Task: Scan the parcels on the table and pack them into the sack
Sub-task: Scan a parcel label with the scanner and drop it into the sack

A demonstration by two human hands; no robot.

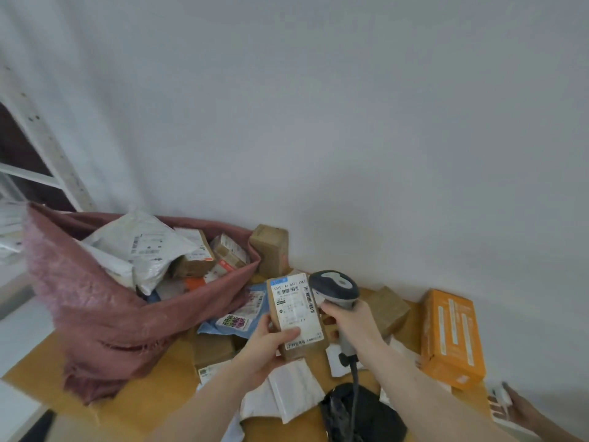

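Your left hand [271, 341] holds a small brown box [294, 315] with a white label, thumb curled over the front of it. Your right hand [347, 320] is wrapped around the handle of the gray scanner [334, 287], just to the right of the box. The scanner's head sits beside the box's top corner. The pink sack [105, 311] stands to the left of your left hand, full of parcels. An orange box [451, 338] lies on the counter [165, 381], to the right of your right hand. White bags [287, 390] lie under your hands.
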